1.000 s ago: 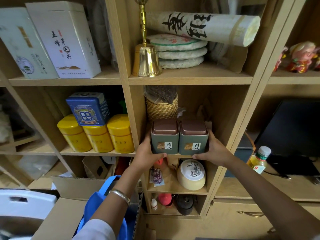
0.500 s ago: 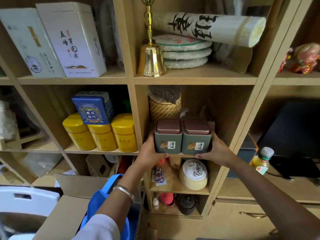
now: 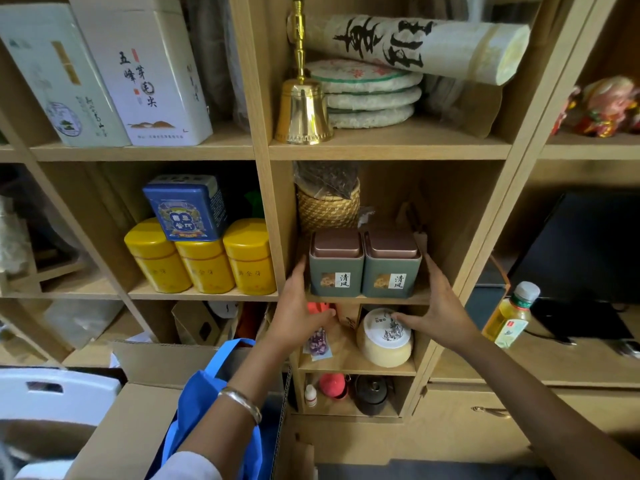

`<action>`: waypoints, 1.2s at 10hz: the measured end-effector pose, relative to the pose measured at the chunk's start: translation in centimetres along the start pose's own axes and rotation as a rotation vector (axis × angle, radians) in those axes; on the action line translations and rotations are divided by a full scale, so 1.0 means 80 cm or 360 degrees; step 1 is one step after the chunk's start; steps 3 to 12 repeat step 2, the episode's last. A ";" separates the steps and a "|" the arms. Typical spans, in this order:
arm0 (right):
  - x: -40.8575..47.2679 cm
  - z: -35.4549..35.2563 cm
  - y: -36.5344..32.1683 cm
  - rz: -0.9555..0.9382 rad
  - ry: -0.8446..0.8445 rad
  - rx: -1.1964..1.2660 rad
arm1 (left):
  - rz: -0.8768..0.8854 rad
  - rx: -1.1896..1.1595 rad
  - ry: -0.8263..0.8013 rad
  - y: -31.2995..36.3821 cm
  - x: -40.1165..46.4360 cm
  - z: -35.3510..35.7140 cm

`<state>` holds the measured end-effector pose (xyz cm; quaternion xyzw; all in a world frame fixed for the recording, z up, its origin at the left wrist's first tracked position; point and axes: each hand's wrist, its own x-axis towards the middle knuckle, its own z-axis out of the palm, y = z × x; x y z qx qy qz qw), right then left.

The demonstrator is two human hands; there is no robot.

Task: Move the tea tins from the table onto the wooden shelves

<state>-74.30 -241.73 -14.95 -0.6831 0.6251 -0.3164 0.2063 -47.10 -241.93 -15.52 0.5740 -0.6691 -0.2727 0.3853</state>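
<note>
Wooden shelf (image 3: 367, 300), two square green tins (image 3: 365, 268) with bronze lids, both hands' (image 3: 298, 315) grip open, empty.

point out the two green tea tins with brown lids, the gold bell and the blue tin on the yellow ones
left green square tea tin with brown lid (image 3: 335, 271): head view, front face
right green square tea tin with brown lid (image 3: 390, 271): head view, front face
gold metal bell (image 3: 303, 112): head view, body
blue rectangular tin (image 3: 187, 209): head view, front face

Shelf clutter around the middle compartment.
A brass bell (image 3: 304, 110) stands beside three stacked tea cakes (image 3: 369, 98) under a paper roll (image 3: 415, 46); a woven basket (image 3: 328, 207) sits one shelf lower; a bottle (image 3: 510, 315) stands right; a cardboard box (image 3: 138, 410) holds a blue bag (image 3: 211, 403).
</note>
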 end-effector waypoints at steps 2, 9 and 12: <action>-0.041 0.003 0.006 -0.0015 0.0212 -0.0210 | 0.0162 0.0377 0.0130 0.000 -0.030 0.005; -0.041 0.003 0.006 -0.0015 0.0212 -0.0210 | 0.0162 0.0377 0.0130 0.000 -0.030 0.005; -0.041 0.003 0.006 -0.0015 0.0212 -0.0210 | 0.0162 0.0377 0.0130 0.000 -0.030 0.005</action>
